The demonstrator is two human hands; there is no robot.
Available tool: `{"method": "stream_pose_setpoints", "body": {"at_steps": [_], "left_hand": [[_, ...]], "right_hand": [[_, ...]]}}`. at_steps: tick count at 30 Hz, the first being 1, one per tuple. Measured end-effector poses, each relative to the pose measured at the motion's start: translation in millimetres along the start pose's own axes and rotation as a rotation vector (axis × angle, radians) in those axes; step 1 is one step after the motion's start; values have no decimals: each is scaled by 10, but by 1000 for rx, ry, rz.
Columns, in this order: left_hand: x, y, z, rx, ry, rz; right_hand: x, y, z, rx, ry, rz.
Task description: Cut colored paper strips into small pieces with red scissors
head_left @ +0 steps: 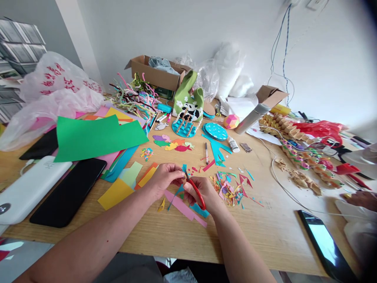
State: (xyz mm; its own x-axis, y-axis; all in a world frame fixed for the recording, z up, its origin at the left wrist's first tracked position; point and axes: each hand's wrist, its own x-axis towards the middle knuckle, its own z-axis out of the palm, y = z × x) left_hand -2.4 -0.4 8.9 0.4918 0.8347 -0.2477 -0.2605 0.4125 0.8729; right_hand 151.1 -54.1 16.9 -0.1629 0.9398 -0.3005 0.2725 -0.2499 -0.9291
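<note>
My right hand (200, 192) is closed around red-handled scissors (198, 193), whose blades point up and to the left. Pinched in the fingers of my left hand (167, 177) is a small strip of blue paper (184, 168), right by the blade tips. Below my hands lie a pink paper strip (182, 206) and a blue paper scrap (200, 210). Colourful paper clippings (229, 188) are heaped to the right of my right hand. Beyond my hands, several paper fish (173, 144) lie together, with a small pile of tiny cut bits (147, 154) to their left.
Green paper (94, 137) tops a stack of coloured sheets at left, beside a black phone (69, 192) and a white power bank (32, 188). A grey cylinder (252, 118) stands tilted behind. Another phone (325, 243) lies at right, near another person's hand (363, 199).
</note>
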Motion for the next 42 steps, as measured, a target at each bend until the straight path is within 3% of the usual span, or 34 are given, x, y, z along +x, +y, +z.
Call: {"method": "stream_pose_setpoints", "body": {"at_steps": [42], "left_hand": [[3,49,-2,-13,22,-37]], "right_hand": [[6,6,-8,0,-29,27]]}}
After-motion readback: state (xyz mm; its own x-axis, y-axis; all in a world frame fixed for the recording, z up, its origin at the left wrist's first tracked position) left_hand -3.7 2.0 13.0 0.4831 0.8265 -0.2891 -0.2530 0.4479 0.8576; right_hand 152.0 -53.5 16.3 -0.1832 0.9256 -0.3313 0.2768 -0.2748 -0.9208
